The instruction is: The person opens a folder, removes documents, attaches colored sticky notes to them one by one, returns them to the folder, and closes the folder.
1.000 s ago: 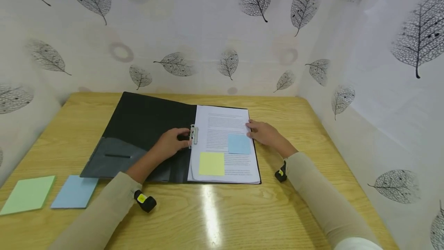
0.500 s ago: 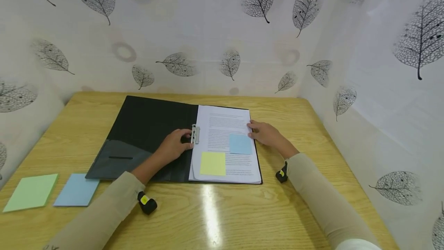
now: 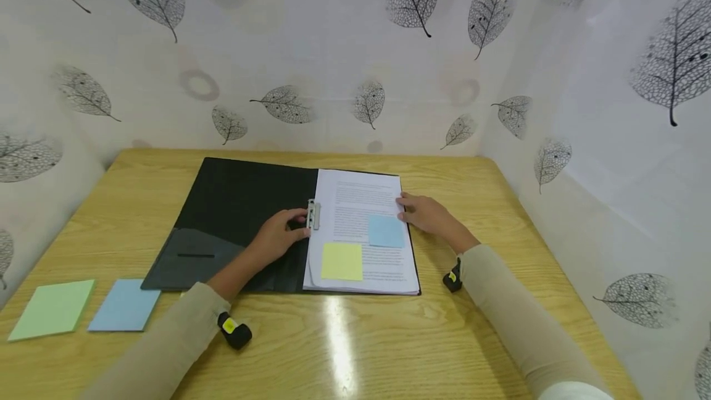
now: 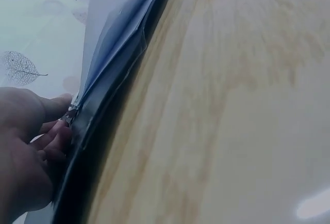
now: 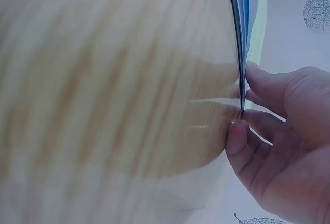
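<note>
An open black folder (image 3: 250, 187) lies on the table, a stack of printed papers (image 3: 361, 196) on its right side. Along the stack's left edge is a metal clip (image 3: 316, 215); my left hand (image 3: 273, 238) pinches it between thumb and fingers. The left wrist view shows these fingertips at the clip (image 4: 70, 115). A yellow sticky note (image 3: 342, 262) and a blue sticky note (image 3: 386, 231) are on the top sheet. My right hand (image 3: 432, 218) touches the papers' right edge, its fingertips spread along it, as the right wrist view also shows.
At the left of the wooden table (image 3: 389, 350) lie a green sticky-note pad (image 3: 52, 309) and a blue one (image 3: 124, 305), the latter close to the folder's lower left corner. A leaf-patterned wall covering (image 3: 328, 48) stands behind and to the right.
The folder's left cover has sunk slightly toward the table. Both hands stay at the clip and the paper edge; the whole view has shifted a little.
</note>
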### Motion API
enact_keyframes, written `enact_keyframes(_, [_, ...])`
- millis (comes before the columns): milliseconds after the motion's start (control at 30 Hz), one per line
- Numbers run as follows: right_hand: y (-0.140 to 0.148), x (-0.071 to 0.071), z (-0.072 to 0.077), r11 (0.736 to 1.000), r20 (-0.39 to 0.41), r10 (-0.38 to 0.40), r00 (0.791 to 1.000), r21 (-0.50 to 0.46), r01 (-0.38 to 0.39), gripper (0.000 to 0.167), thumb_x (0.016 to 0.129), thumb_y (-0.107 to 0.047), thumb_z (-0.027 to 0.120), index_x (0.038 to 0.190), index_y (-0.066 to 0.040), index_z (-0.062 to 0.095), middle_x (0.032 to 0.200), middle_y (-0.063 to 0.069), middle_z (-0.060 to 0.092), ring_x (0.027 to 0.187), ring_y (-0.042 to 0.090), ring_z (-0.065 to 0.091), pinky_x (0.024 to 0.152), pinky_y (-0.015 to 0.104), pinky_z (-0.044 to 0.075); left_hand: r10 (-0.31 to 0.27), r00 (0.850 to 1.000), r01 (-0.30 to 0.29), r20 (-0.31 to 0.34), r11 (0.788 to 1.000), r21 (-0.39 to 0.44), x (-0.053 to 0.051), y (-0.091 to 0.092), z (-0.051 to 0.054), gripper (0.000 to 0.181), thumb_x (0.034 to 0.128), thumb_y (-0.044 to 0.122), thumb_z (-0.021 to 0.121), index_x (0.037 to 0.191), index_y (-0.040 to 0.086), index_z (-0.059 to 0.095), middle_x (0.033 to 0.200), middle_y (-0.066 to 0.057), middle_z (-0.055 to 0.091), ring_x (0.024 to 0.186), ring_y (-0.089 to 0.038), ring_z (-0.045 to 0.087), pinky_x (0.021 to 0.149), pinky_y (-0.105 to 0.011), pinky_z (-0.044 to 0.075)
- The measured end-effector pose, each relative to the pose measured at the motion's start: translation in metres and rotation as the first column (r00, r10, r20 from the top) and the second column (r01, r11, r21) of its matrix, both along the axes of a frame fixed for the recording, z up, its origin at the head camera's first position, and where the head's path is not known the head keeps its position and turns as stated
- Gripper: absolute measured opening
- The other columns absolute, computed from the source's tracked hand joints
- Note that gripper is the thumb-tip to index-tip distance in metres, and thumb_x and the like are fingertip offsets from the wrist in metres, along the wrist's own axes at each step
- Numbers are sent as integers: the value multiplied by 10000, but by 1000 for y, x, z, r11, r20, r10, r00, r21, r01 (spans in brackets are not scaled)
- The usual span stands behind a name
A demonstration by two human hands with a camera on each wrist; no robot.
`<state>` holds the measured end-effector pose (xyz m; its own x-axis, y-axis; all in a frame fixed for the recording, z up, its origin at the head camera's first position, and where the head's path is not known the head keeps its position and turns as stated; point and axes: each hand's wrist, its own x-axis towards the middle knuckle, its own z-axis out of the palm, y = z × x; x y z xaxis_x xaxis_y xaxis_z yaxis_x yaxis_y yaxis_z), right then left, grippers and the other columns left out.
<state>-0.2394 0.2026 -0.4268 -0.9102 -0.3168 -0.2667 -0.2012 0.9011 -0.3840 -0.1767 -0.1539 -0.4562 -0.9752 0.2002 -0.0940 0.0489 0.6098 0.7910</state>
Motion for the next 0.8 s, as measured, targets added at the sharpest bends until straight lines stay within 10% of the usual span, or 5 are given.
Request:
enact_keyframes(400, [1,-1,1,1000,-2,2,1000,4,-2,542,1045,-286,562,1536,-108,415,1657,91,253,1513,375,250,1208,552,249,73,990,-68,-121,996,50,27,-61,28,504,1016,227,628,1480,86,493,1342,-167,604,853,-216,619,665,-302,485])
enact_keyframes(800, [1,-1,-2,1000,-3,-16,1000,-7,16,544,1038,-303,574,1528,-117,427,1653,73,266,1515,358,254,1210,543,254,264,931,-278,-254,960,-21,70,-157,44,588,1035,336,580,1539,85,408,1417,-221,516,1020,4,444,730,-140,396])
